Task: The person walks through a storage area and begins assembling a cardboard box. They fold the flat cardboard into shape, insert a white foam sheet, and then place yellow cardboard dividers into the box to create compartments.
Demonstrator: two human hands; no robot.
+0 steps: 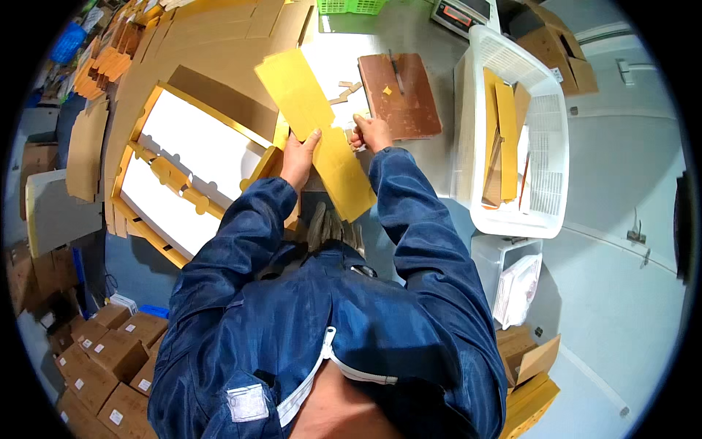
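A long yellow cardboard piece [344, 172] slants across in front of me, with a notched edge near its middle. My left hand [298, 159] grips its left edge, thumb on top. Beside the notched right edge, my right hand [374, 134] is closed with fingers curled; whatever they hold is hidden. Small cardboard scraps [344, 95] lie on the metal table [431, 29] just beyond. A worn reddish-brown board [420, 99] lies right of them, with a dark slim tool [397, 72] and a yellow scrap on it.
An open yellow box with a white inside [205, 139] stands at left, a yellow cutout piece [172, 175] in it. A white plastic basket [479, 132] at right holds yellow cardboard strips. A scale [464, 16] and green crate [351, 6] are at the back. Brown cartons [110, 358] stack lower left.
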